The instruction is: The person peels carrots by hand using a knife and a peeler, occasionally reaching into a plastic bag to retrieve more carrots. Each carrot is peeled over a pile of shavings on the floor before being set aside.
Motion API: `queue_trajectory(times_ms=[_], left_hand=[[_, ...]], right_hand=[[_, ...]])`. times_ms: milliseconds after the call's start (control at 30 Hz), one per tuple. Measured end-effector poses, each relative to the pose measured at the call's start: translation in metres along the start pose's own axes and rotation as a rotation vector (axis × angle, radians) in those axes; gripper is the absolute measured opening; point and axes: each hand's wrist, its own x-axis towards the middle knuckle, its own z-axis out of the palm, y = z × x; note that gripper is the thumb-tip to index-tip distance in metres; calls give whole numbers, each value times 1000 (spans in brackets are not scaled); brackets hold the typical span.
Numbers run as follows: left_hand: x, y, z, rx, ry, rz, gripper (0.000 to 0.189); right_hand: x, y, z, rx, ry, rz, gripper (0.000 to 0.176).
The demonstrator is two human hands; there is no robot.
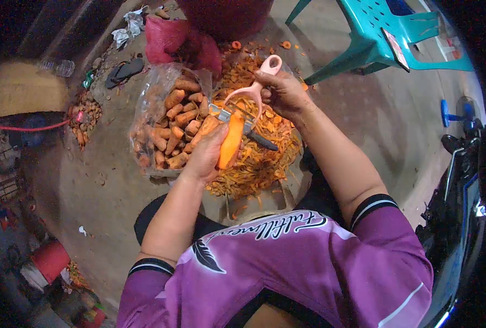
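My left hand is wrapped round a carrot whose bright orange side shows bare of skin. In my right hand is a pink Y-shaped peeler, its blade end right at the carrot's upper tip. Under both hands lies a wide heap of orange carrot peelings. A knife with a black handle rests on the heap, its blade partly behind the carrot. Left of the heap, an opened clear plastic bag holds many unpeeled, soil-brown carrots.
A red sack and a dark red tub stand beyond the heap. At the upper right is a green plastic chair with a phone-like flat object on it. Dark sandals lie at the left; a motorcycle stands at the right.
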Motion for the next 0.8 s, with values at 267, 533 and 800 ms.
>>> queue_trajectory(times_ms=[267, 533, 800], left_hand=[[-1, 2, -2, -246, -33, -70, 31], [9, -3, -6, -456, -85, -19, 31], [9, -4, -8, -454, 13, -73, 31]], right_hand=[[-7, -10, 9, -86, 54, -37, 13], [-25, 25, 33, -228, -183, 78, 17], [-12, 4, 16, -144, -27, -27, 15]])
